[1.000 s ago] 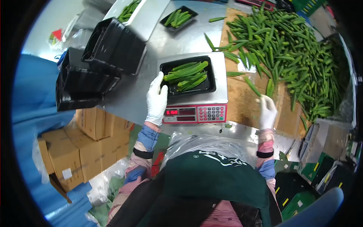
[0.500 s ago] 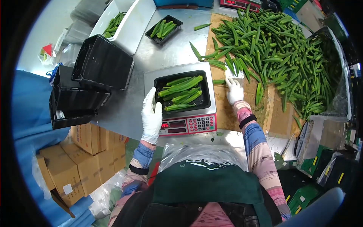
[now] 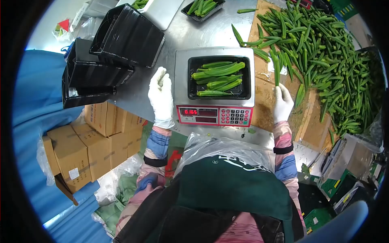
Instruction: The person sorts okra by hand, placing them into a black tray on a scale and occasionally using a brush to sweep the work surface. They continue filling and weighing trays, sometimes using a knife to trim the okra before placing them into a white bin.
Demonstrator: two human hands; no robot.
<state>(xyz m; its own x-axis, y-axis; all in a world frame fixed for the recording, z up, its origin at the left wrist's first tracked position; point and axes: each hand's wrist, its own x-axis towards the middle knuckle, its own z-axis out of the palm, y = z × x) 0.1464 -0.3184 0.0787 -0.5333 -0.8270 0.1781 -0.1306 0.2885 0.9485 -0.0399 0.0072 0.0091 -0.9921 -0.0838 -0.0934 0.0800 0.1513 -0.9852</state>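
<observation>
My right hand (image 3: 283, 104), in a white glove, is closed on the lower end of an okra pod (image 3: 276, 69), which points away from me over the cardboard. My left hand (image 3: 161, 99), gloved too, is raised just left of the scale, fingers stretched and slightly bent, with nothing visible in it. Between my hands stands the scale (image 3: 180, 77), its red display reading 0.165. On its metal plate rests a black tray (image 3: 194, 90) holding several okra pods (image 3: 221, 71). A big heap of loose okra (image 3: 324, 60) spreads to the right of the scale.
Stacked black trays (image 3: 127, 36) stand at the left. Behind the scale are a filled okra tray (image 3: 202, 9) and a white bin (image 3: 162, 12). Cardboard (image 3: 263, 95) lies under the heap. Brown boxes (image 3: 73, 152) are stacked below left.
My right hand has picked up an okra pod and drawn it back from the heap's edge. My left hand has moved away from the tray's side. The view has shifted.
</observation>
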